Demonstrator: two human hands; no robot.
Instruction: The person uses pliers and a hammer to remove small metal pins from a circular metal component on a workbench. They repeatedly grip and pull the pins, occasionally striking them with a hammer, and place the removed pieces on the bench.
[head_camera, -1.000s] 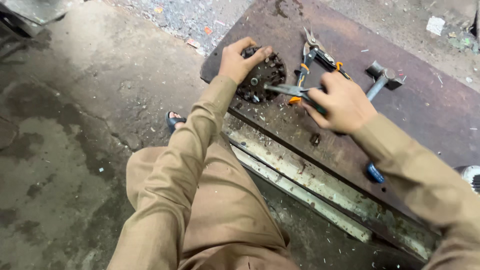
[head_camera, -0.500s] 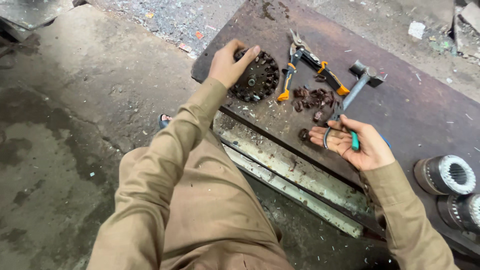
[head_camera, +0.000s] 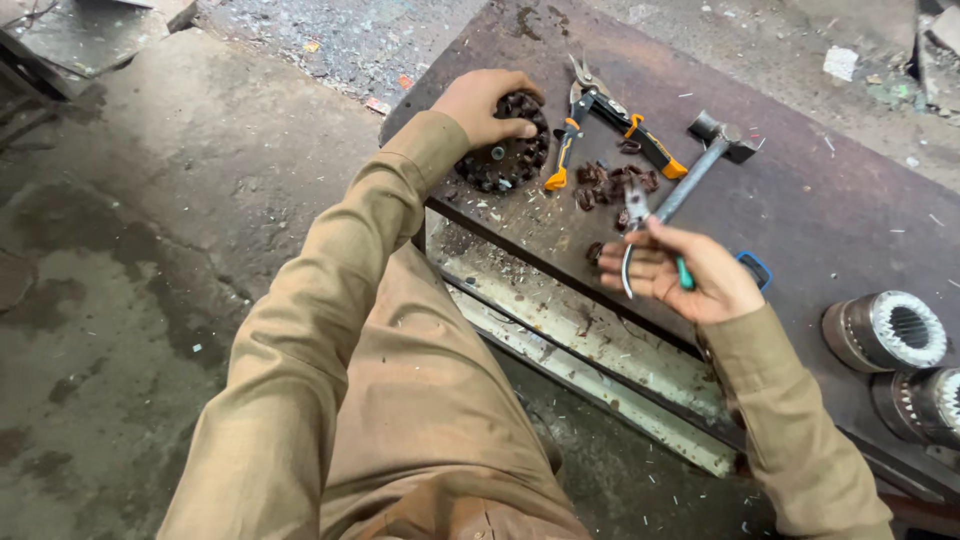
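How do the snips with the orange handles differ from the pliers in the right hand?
The snips lie flat on the rusty steel table, untouched; the pliers are off the table, held in the right hand. The snips have orange and black handles; the pliers show a green grip and one bare metal handle. The snips look longer than the pliers. Both are two-handled metal hand tools.

Round black toothed disc (head_camera: 505, 150) lay flat near the rusty plate's corner, partly covered. Small pliers (head_camera: 640, 225) with green handle were held tilted, jaws pointing up, above plate edge.
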